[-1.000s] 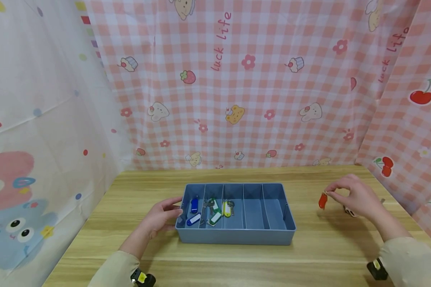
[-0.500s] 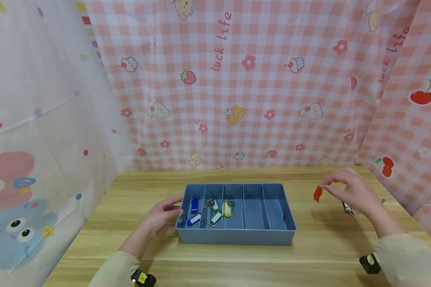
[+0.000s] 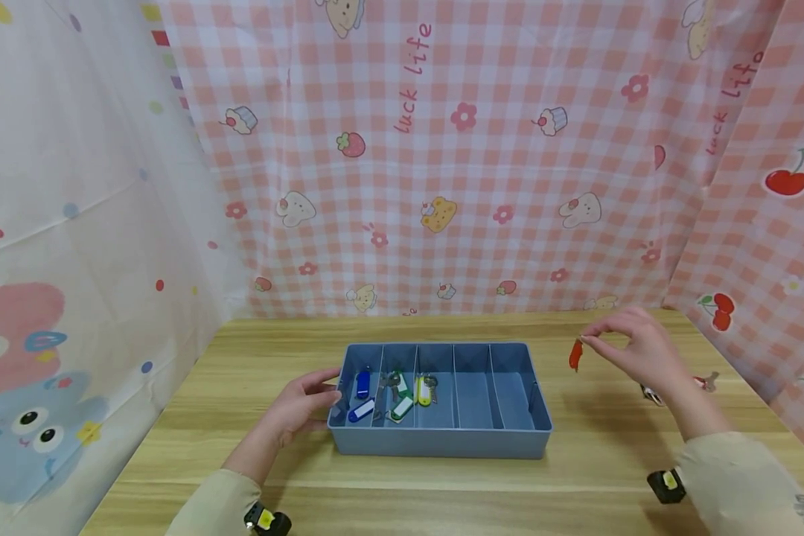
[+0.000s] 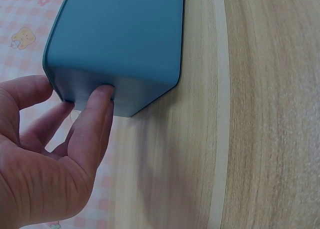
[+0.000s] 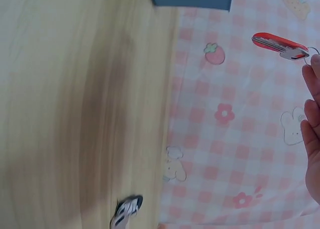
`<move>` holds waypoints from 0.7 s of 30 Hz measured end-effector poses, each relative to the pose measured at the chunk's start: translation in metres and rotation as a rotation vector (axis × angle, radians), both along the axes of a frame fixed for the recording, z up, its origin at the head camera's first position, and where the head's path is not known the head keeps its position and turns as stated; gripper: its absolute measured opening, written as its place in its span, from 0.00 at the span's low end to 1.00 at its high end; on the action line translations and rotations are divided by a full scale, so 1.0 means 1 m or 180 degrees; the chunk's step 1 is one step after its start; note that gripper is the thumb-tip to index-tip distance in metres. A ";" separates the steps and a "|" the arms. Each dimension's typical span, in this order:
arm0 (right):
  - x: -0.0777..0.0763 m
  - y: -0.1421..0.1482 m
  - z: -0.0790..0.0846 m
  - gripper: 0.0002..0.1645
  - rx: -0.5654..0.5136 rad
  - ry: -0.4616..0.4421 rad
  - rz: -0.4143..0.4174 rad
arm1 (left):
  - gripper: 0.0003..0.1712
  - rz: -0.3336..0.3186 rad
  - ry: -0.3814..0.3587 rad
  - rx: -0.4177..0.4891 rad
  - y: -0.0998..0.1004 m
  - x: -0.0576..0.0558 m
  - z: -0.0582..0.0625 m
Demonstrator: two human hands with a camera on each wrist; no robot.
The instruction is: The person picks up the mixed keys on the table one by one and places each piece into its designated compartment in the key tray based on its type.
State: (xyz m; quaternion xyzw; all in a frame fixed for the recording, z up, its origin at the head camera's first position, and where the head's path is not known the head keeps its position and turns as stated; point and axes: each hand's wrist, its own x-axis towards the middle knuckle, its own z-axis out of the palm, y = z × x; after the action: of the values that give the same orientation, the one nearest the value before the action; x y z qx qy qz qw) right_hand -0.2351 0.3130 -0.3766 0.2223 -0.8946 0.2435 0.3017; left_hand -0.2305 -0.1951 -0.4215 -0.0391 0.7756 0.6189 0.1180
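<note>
In the head view my right hand (image 3: 643,353) pinches the ring of a key with a red tag (image 3: 576,354), which hangs in the air right of the tray. The right wrist view shows the metal key lying along the red tag (image 5: 275,43). My left hand (image 3: 301,406) touches the left end of a blue-grey divided tray (image 3: 442,442); in the left wrist view its fingertips (image 4: 102,91) rest against the outer end wall. Keys with blue tags (image 3: 362,409), green tags (image 3: 402,406) and a yellow tag (image 3: 423,390) lie in the tray's left, second and third compartments.
On the wooden table (image 3: 442,495), a key with a black tag (image 3: 653,394) lies below the right hand. Another key (image 3: 710,382) with a bit of red lies further right, partly behind the forearm. Patterned curtains (image 3: 469,171) hang behind the table and at both sides.
My right hand has moved left and slightly away with the red-tagged key, nearing the tray. The key at the far right shows more now. The left hand and tray stay put.
</note>
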 end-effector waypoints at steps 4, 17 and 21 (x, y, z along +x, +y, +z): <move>-0.001 -0.009 0.001 0.09 -0.0105 -0.0019 -0.0008 | 0.29 0.0002 -0.0003 -0.0004 0.000 0.001 0.001; -0.005 -0.039 0.008 0.09 -0.0353 0.0201 0.0148 | 0.29 0.0012 0.0003 0.0010 0.000 0.001 0.000; -0.007 -0.050 0.008 0.08 -0.0385 0.0136 0.0192 | 0.29 0.0005 0.0011 0.0019 0.000 0.001 0.000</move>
State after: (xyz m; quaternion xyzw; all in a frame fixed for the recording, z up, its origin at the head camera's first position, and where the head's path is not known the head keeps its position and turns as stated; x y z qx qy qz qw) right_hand -0.2424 0.2634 -0.3683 0.2356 -0.8645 0.3012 0.3262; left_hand -0.2299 -0.1951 -0.4214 -0.0383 0.7739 0.6214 0.1164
